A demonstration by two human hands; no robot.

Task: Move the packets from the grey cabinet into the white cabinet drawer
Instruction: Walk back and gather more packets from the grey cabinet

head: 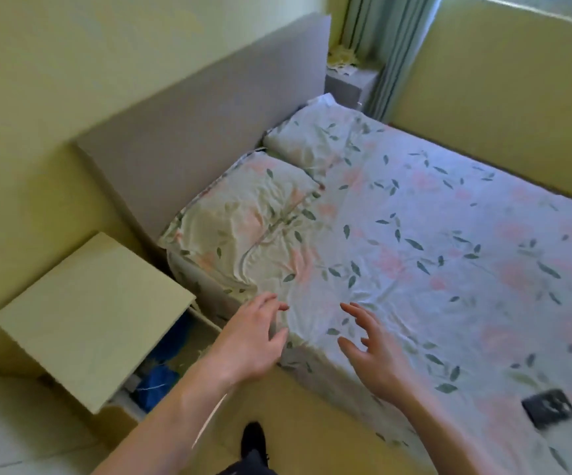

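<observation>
Left hand (248, 341) and right hand (372, 351) released, fingers spread, over bed (449, 234) corner; creased floral sheet; boxy white cabinet (86, 317) beside bed, blue packets (159, 377) in drawer.

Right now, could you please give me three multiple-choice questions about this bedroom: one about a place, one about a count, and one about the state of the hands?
1. Where does the white cabinet stand?
A. beside the bed, next to the headboard
B. under the window
C. on the bed

2. How many pillows lie at the headboard?
A. one
B. two
C. four

3. What are the hands doing?
A. both carry packets
B. one grips a pillow
C. both are open and empty

Answers:
1 A, it stands on the floor beside the bed.
2 B, near pillow and far pillow.
3 C, left hand and right hand have spread fingers, holding nothing.
</observation>
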